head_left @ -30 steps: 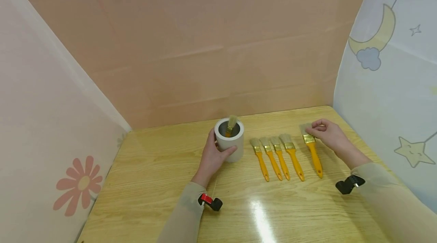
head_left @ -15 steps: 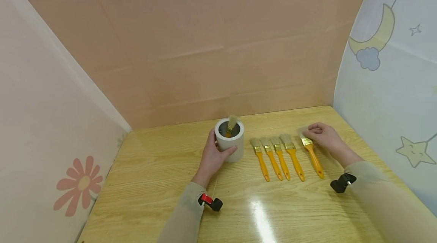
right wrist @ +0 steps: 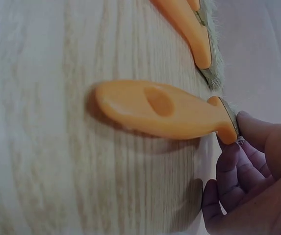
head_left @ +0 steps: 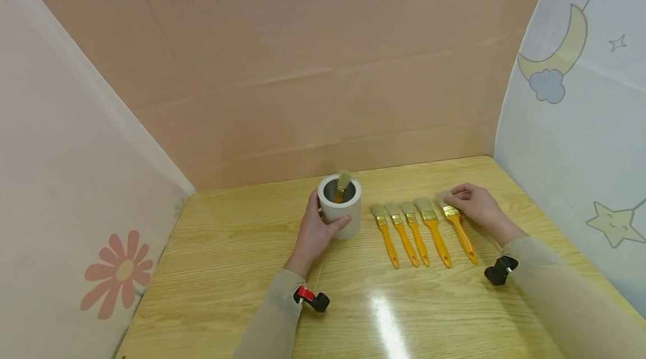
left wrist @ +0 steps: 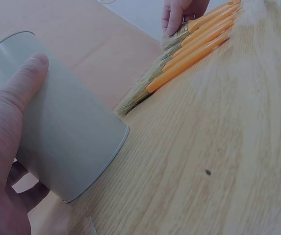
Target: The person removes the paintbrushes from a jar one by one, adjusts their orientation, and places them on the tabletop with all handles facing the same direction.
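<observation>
My left hand [head_left: 315, 233] grips a pale grey cylindrical can [head_left: 345, 221] that stands upright on the table, thumb across its front. One paintbrush [head_left: 343, 182] leans inside the can, bristles up. At the right end of a row of brushes, my right hand [head_left: 474, 205] pinches the bristle end of a wide paintbrush [head_left: 459, 230] with an orange handle. Its handle [right wrist: 155, 107] lies along the wood in the right wrist view, and the fingers are at its bristles beyond the metal band.
Several more orange-handled paintbrushes [head_left: 411, 235] lie side by side between the can and my right hand, bristles away from me. The wooden table [head_left: 227, 269] ends at a pinkish backdrop [head_left: 303, 95]. Printed cloth walls [head_left: 570, 140] stand on both sides.
My right hand has slid the wide paintbrush a little left, closer to the row, its bristle end shifting most. The left hand and can have stayed still.
</observation>
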`<state>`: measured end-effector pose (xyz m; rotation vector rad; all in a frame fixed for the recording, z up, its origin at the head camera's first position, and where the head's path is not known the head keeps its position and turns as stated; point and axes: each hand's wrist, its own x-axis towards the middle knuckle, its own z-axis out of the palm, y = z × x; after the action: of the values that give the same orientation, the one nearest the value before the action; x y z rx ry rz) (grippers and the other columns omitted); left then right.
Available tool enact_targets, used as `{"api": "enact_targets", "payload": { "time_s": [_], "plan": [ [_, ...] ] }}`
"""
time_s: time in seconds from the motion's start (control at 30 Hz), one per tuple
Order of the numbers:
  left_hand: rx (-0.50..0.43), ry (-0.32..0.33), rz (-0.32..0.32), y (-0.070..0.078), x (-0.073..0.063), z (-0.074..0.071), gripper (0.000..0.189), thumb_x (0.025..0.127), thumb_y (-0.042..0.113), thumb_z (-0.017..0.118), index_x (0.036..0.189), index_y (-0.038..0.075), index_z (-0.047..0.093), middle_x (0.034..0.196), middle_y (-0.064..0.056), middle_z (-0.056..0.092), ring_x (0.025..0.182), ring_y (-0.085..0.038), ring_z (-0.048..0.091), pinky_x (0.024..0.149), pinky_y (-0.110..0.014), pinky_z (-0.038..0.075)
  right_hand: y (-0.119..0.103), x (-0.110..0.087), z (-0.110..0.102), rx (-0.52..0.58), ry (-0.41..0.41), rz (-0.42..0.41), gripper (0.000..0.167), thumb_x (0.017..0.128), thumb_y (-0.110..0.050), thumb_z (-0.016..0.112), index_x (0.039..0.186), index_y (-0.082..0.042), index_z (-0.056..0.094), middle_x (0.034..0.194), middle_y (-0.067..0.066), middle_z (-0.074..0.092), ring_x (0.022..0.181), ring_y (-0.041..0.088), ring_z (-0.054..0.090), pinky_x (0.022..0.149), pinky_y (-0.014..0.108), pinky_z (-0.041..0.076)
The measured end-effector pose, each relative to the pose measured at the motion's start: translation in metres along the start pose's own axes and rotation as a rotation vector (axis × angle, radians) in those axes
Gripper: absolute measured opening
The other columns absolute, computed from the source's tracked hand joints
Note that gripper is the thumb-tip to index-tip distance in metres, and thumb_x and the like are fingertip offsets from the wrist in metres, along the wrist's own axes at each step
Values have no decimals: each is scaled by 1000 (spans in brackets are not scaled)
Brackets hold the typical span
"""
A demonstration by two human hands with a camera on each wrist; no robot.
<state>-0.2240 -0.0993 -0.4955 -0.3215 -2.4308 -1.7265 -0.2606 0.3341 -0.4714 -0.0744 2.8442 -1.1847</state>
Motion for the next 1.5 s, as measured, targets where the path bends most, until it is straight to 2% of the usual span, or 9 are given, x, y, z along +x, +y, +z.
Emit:
{"api": "enact_targets", "payload": {
  "time_s": [0.27, 0.5, 0.7, 0.97, 1.03, 1.17, 1.3, 1.5],
  "plan": [
    [-3, -1, -17, -1, 0, 1, 101, 90, 36, 96, 169, 29, 35, 156, 6, 54, 144, -20, 52, 119, -53, 47, 1, 1, 8, -57, 17, -13, 49, 112, -33, 68, 133, 11, 60, 123, 35, 70, 110, 48, 68, 93, 59, 55],
    [-13, 3, -8, -3, 0, 2, 101, 89, 38, 96, 169, 29, 35, 155, 6, 54, 143, -20, 53, 119, -54, 48, 3, 3, 12, -90, 31, -9, 49, 111, -31, 69, 135, 10, 60, 124, 33, 69, 112, 49, 66, 97, 65, 53],
    [-15, 1, -12, -2, 0, 1, 102, 90, 39, 96, 170, 28, 34, 156, 5, 54, 144, -21, 52, 119, -55, 47, 2, 3, 12, -106, 55, -23, 55, 110, -32, 71, 142, 11, 57, 131, 36, 63, 117, 53, 62, 99, 68, 51],
    [-13, 4, -10, -3, 1, 1, 101, 90, 38, 96, 169, 29, 35, 156, 5, 54, 144, -21, 52, 119, -56, 47, -28, 3, 13, -100, 151, -97, 57, 111, -34, 71, 149, 6, 59, 134, 30, 62, 112, 44, 60, 85, 53, 52],
    [-12, 5, -10, -3, 1, 1, 100, 90, 38, 96, 169, 29, 35, 156, 6, 54, 143, -21, 53, 119, -56, 47, -39, 3, 13, -78, 157, -116, 58, 111, -35, 70, 151, 6, 57, 136, 30, 62, 114, 44, 60, 87, 54, 53],
    [-15, 4, -10, -3, 1, 1, 101, 90, 38, 96, 169, 29, 35, 156, 6, 54, 143, -21, 53, 119, -56, 47, -60, 2, 16, -23, 151, -155, 62, 112, -33, 70, 157, 6, 53, 143, 32, 60, 124, 49, 58, 98, 64, 53],
    [-18, -1, -11, -2, 2, 1, 101, 90, 37, 96, 170, 28, 35, 156, 5, 54, 143, -21, 53, 119, -55, 47, -78, 1, 21, 33, 141, -185, 66, 112, -33, 70, 161, 6, 48, 151, 33, 57, 134, 52, 53, 110, 70, 45],
    [-16, -3, -12, -2, 2, 1, 101, 90, 38, 96, 170, 28, 34, 156, 5, 54, 144, -21, 53, 119, -56, 47, -105, 1, 31, 110, 121, -223, 71, 111, -36, 71, 166, 1, 44, 162, 28, 50, 146, 48, 46, 122, 70, 34]
  ]
}}
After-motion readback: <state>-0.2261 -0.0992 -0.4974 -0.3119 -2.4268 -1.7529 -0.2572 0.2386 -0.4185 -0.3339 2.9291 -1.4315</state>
